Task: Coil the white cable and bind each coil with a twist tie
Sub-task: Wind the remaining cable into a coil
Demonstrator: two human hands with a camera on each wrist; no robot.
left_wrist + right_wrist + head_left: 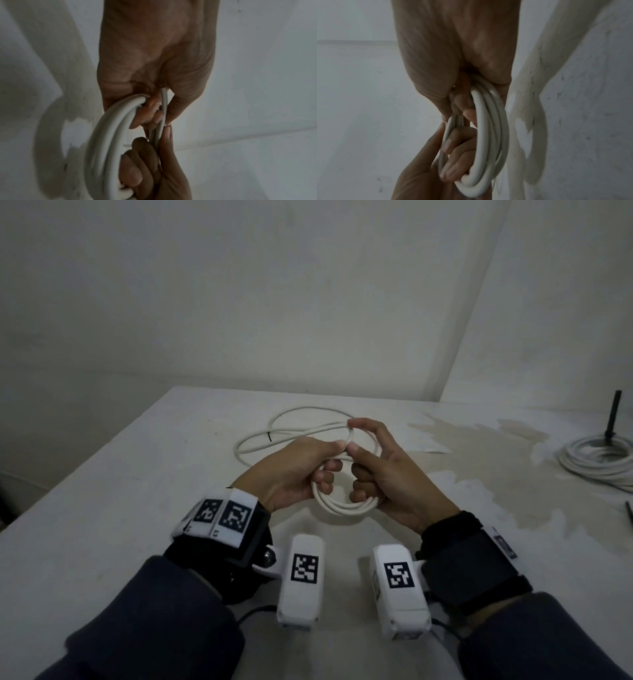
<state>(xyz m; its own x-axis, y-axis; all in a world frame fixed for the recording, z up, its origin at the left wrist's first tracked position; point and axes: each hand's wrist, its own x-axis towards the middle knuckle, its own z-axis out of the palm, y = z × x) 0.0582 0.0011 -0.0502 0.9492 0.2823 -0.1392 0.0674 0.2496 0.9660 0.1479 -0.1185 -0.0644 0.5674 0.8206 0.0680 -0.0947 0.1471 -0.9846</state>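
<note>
Both hands hold a small coil of white cable [342,509] above the table. My left hand [334,460] grips the coil's left side, fingers curled through the ring and thumb on top. My right hand [354,436] grips the right side, its index finger and thumb pinching the strands at the top. In the left wrist view the left hand [157,119] pinches a strand beside the coil [106,135]. In the right wrist view the right hand [462,108] wraps the coil [488,135]. The loose cable [274,436] trails in wide loops on the table behind, with a small dark band on it.
A second white coil [596,462] lies at the table's right edge around a black upright post [613,416]. A thin dark strip [629,515] lies near the right edge. The white table [137,491] meets walls at the back and right; a stain spreads on its right half.
</note>
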